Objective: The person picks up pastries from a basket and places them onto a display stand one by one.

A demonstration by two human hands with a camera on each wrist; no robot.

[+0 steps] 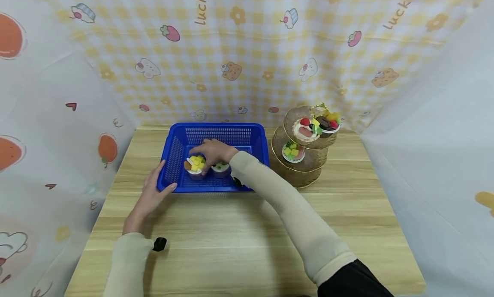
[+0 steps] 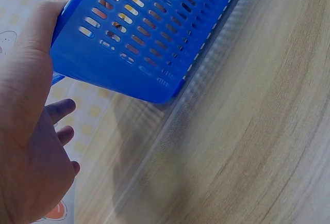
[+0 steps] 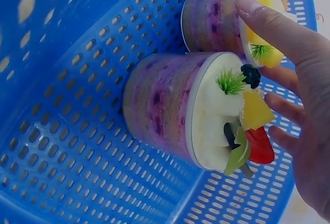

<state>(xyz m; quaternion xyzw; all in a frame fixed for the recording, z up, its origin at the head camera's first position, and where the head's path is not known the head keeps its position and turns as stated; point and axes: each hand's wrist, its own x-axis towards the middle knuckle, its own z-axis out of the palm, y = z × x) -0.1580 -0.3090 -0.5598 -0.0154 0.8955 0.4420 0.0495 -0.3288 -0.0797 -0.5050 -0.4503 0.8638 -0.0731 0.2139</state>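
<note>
A blue plastic basket (image 1: 216,188) holds two clear dessert cups with purple layers. The left dessert cup (image 1: 196,174) is topped with yellow cubes; the other dessert cup (image 3: 160,105) carries white cream, a yellow piece, a red piece and green leaves. My right hand (image 1: 216,152) reaches into the basket over the cups. Its thumb (image 3: 252,10) lies at the rim of the yellow-topped cup, with the other fingers spread loosely past it. At the basket's front left corner is my left hand (image 1: 152,194), thumb along the front rim and fingers straight by the left side.
Right of the basket stands a three-tier gold-edged stand (image 1: 302,177). Its top tier bears a cream dessert (image 1: 306,130) and a dark fruit-topped cup (image 1: 327,124); another fruit cup (image 1: 293,152) sits below. A patterned curtain (image 1: 251,52) hangs behind the wooden table (image 1: 220,250).
</note>
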